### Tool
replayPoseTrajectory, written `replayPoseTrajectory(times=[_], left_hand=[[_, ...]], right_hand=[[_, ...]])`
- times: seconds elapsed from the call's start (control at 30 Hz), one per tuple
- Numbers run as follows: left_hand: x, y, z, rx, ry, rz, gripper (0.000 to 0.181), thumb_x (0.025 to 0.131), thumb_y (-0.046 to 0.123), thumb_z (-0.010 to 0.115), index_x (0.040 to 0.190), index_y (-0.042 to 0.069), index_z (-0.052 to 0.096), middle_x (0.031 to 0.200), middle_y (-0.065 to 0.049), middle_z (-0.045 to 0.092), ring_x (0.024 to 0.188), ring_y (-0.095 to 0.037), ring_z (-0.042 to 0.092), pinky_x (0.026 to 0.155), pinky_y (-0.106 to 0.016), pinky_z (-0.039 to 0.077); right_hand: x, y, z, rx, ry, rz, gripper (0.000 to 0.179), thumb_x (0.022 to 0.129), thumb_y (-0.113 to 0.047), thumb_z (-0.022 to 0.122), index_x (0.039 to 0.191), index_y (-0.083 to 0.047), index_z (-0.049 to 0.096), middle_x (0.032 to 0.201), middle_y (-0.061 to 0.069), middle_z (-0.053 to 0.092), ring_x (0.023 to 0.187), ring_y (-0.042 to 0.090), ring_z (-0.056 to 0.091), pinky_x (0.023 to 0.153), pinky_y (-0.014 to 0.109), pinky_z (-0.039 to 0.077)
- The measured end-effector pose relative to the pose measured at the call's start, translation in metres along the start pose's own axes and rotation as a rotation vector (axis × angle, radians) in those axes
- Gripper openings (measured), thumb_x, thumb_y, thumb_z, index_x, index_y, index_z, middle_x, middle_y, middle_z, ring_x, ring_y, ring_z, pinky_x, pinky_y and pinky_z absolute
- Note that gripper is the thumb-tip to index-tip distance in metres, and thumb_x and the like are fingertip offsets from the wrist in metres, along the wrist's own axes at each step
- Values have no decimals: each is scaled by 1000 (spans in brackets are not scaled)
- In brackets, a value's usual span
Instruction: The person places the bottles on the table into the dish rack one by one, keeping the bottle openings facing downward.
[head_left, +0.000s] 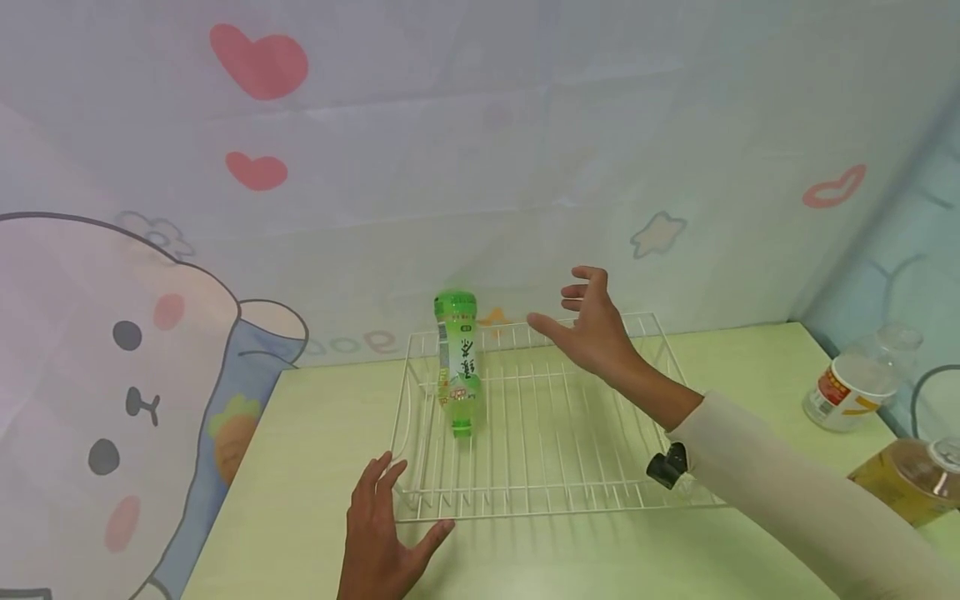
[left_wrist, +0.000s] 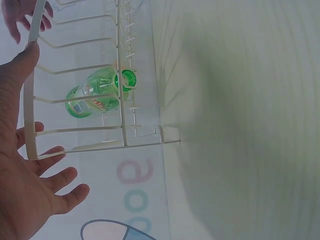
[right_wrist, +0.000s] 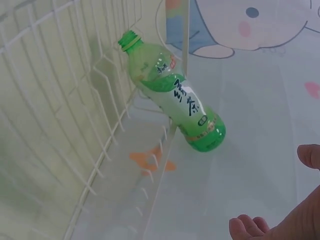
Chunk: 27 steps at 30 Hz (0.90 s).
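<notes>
A green plastic tea bottle point(head_left: 459, 358) with a white label leans inside a white wire rack point(head_left: 558, 487), its green cap low and its base up over the back rim. In the right wrist view the bottle point(right_wrist: 167, 95) rests across that rim, neck toward the wire floor. My left hand point(head_left: 382, 533) is at the rack's front left corner, fingers spread. The left wrist view shows its thumb touching the front rim and the other fingers around the corner. My right hand point(head_left: 596, 325) is raised over the back rim, right of the bottle, holding nothing, with fingers loosely bent.
On the right of the pale green table point(head_left: 315, 433) stand a clear jar point(head_left: 855, 383) with a red and yellow label and a bottle of amber liquid point(head_left: 903, 483). A printed cloth wall point(head_left: 465, 183) rises right behind the rack.
</notes>
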<state>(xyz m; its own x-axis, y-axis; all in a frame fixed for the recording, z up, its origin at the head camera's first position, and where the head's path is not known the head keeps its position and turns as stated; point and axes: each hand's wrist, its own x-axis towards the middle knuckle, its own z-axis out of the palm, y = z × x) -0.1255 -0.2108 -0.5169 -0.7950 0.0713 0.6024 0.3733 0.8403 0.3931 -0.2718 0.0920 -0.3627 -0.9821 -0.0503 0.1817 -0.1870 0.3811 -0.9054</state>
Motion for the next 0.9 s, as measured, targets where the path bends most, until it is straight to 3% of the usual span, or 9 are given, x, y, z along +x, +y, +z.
replayPoseTrajectory(times=[0.37,0.9], left_hand=[[-1,0,2,3,-11,-17,93,59,39,94,134,2,52,144,-18,47,133,-37,42,86,-61,41],[0,2,1,-9,-6,-6,91,62,39,93,133,0,52,144,-21,47,130,-40,44,84,-60,41]], right_hand=[[-19,20,-32,-12,13,27,88,90,-37,73,150,-7,15,142,19,42,134,36,45,107,51,39],[-40,25,-61,15,46,67,93,90,-41,73,151,-8,11,144,21,39,132,41,44,108,54,36]])
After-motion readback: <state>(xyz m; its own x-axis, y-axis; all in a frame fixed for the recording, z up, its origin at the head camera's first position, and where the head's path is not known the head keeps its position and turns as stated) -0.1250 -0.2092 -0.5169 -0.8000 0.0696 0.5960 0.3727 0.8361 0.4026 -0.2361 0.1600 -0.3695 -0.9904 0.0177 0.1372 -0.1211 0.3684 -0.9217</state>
